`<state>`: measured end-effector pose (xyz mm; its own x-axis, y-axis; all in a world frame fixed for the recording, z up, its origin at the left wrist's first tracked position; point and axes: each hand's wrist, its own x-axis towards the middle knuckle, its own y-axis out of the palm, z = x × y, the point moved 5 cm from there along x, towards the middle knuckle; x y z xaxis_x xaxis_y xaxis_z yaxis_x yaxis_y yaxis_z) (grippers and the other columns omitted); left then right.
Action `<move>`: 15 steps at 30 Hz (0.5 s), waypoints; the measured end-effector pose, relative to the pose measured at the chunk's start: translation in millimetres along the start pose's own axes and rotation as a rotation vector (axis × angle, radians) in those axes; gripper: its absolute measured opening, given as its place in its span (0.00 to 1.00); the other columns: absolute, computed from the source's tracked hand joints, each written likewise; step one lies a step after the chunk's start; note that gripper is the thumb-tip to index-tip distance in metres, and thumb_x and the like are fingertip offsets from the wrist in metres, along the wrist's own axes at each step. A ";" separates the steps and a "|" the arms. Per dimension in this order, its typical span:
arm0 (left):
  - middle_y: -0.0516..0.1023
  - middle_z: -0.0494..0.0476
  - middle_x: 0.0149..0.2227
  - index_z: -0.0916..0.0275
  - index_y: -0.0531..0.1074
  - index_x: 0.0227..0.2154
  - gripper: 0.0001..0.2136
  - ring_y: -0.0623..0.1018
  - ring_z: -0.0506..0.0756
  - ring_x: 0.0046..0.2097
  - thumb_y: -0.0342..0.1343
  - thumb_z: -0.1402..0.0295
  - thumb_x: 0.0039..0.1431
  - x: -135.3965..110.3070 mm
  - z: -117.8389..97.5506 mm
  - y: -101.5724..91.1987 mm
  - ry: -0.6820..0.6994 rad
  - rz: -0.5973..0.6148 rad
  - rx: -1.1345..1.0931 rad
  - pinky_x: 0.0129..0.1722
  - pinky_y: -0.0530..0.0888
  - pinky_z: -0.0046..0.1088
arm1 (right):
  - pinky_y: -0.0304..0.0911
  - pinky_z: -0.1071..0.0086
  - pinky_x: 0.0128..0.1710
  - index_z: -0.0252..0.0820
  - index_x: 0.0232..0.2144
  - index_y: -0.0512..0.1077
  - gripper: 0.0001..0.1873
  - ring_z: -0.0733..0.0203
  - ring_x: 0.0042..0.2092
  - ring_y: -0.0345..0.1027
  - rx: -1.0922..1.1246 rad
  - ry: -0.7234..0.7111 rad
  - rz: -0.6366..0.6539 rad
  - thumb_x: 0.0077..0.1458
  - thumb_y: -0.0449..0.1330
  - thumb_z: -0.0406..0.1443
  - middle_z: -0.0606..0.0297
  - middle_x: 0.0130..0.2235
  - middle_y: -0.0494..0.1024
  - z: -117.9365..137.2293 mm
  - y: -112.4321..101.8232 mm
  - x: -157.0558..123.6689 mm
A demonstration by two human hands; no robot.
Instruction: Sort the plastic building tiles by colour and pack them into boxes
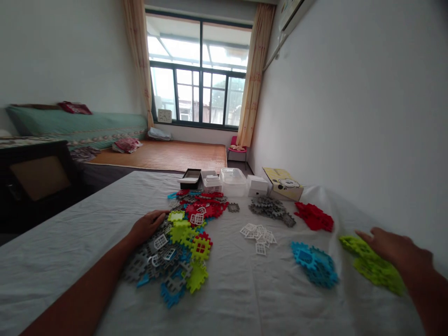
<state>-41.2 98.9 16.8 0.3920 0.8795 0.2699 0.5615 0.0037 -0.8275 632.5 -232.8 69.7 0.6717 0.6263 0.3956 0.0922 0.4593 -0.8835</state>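
Note:
My left hand (150,225) lies at the left edge of a mixed pile of toothed plastic building panels, its fingers stretched out and their tips partly hidden. That pile holds a grey panel (137,265), a lime green panel (196,276), red panels (206,207) and white window frames (160,241). At the far right my right hand (388,245) is over a heap of lime green panels (376,268), fingers apart, with nothing visible in them. Left of that heap are blue panels (315,265). Red panels (314,216) and grey panels (269,208) form separate heaps behind.
White lattice window pieces (259,234) lie mid-table on the white cloth (231,298). Along the back stand a black box (191,179), clear plastic containers (234,182), a white box (257,185) and a yellow cartoon box (284,183). A wall (367,116) borders the right side.

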 end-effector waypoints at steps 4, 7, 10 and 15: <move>0.77 0.57 0.48 0.60 0.73 0.46 0.25 0.73 0.58 0.51 0.40 0.51 0.57 -3.0 -4.7 -1.1 -0.005 0.009 -0.015 0.52 0.67 0.33 | 0.62 0.53 0.40 0.47 0.40 0.73 0.20 0.46 0.41 0.71 0.058 -0.389 0.279 0.53 0.52 0.50 0.49 0.39 0.77 155.9 10.2 -38.3; 0.77 0.56 0.48 0.59 0.74 0.46 0.25 0.73 0.58 0.50 0.41 0.51 0.57 -4.9 -5.6 -1.5 -0.006 0.014 -0.037 0.51 0.67 0.32 | 0.64 0.62 0.43 0.46 0.44 0.72 0.18 0.55 0.41 0.71 0.321 -0.730 0.491 0.53 0.54 0.46 0.58 0.43 0.77 280.4 22.1 -103.3; 0.77 0.56 0.47 0.59 0.74 0.46 0.25 0.74 0.58 0.50 0.41 0.51 0.57 -5.3 -3.9 -1.0 0.013 0.014 -0.050 0.51 0.67 0.32 | 0.62 0.63 0.45 0.48 0.48 0.69 0.19 0.56 0.43 0.69 0.484 -0.958 0.589 0.53 0.56 0.41 0.60 0.48 0.74 363.5 33.5 -165.4; 0.77 0.58 0.48 0.61 0.73 0.47 0.25 0.74 0.58 0.49 0.40 0.52 0.59 -3.9 0.6 1.1 0.038 0.013 -0.030 0.50 0.67 0.32 | 0.57 0.62 0.52 0.46 0.51 0.66 0.26 0.52 0.51 0.62 0.574 -1.076 0.581 0.48 0.61 0.38 0.60 0.50 0.71 417.4 49.7 -205.2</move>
<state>-42.6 95.8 14.5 0.4263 0.8606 0.2786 0.5776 -0.0219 -0.8160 192.4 -75.5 49.4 -0.4209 0.8761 0.2354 -0.5016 -0.0085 -0.8651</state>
